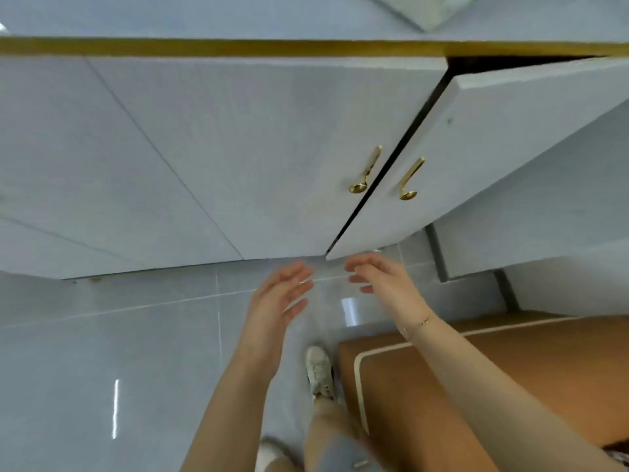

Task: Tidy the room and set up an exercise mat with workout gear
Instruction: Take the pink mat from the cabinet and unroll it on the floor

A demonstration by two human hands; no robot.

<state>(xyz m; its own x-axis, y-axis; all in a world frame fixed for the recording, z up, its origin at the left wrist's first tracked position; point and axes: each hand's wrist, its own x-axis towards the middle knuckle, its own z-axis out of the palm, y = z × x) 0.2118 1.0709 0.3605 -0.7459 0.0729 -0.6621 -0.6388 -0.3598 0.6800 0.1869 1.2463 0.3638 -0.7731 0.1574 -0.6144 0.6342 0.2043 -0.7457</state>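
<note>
Home interior, likely a living room or bedroom. Glossy grey floor tiles point(102, 352) with pale grout lines. White cabinet point(204, 148) with gold trim point(238, 46) under its top and two gold handles point(366, 170); right door point(493, 148) ajar. Brown upholstered seat point(510, 386) with white piping at lower right, close to the cabinet. White wall panel point(544, 216) beside it.

White cabinet doors point(238, 148) fill the upper frame, with shiny gold handles point(366, 172) and a gold strip point(204, 46) above. Pale grey glossy floor tiles point(119, 352) lower left; an orange-brown cushion point(442, 386) with cream piping lower right; a white shoe point(319, 371).
</note>
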